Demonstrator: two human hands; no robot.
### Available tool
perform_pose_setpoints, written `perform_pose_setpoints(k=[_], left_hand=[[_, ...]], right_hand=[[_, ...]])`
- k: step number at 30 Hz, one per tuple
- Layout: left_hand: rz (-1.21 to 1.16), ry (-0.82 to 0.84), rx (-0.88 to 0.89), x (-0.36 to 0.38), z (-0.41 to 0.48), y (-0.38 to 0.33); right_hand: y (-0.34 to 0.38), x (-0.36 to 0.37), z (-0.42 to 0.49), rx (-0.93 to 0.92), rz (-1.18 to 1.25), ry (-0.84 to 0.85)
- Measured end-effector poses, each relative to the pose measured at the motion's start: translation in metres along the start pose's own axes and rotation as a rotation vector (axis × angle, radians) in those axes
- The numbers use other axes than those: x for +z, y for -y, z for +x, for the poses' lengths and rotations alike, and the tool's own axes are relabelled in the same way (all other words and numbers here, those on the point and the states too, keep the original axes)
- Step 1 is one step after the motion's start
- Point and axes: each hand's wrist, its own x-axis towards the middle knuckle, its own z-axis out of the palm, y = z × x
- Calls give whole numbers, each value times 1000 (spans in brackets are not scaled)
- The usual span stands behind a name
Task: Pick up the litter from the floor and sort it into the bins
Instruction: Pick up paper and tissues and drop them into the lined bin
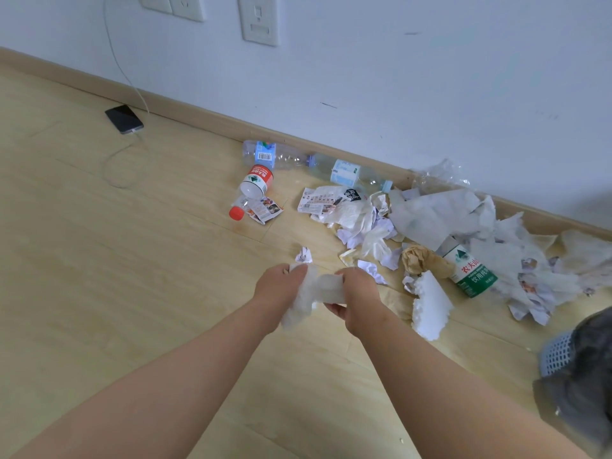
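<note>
Tissue (316,291) is up off the floor (132,260), stretched btwn both hands. L hand (280,289): fingers curled over the tissue's left end, rest of the wad bunches out below the palm. R hand (359,294): thumb on top, fingers underneath, pinching the right end. Both sets of fingers clamped on it, none spread.

Pose: both forearms come in from bottom of frame and converge; backs of hands face up, wrists approx straight, hands near each other w/ only the tissue btwn them.

Rel. to fingers:
- paper scrap (303,255) on floor just beyond L fingertips
- foam chunk (430,306) just right of R hand, apart from it
- brown paper ball (420,260) and green-label bottle (470,270) beyond the foam, touching each other
- paper pile (440,217) beyond-right of R fingers, by the wall
- red-cap bottle (253,190) well beyond L fingers
- bin (559,354), mesh w/ dark liner, well right of R forearm, cut by frame edge
</note>
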Motion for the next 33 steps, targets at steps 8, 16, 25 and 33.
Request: perform_pose_setpoints(k=[8,16,25,33], left_hand=[[-134,34,15,37,-21,-55],[-111,139,118,97,-60,-130],[-202,358,215,207,-121,-194],[-85,533,268,310,-173,-203]], right_hand=[[26,-18,-21,-55,117,73],[76,-86,-52,-236,160,-69],[127,-193,-93,-530,238,-388],[132,-303,-111,-627,339,-705]])
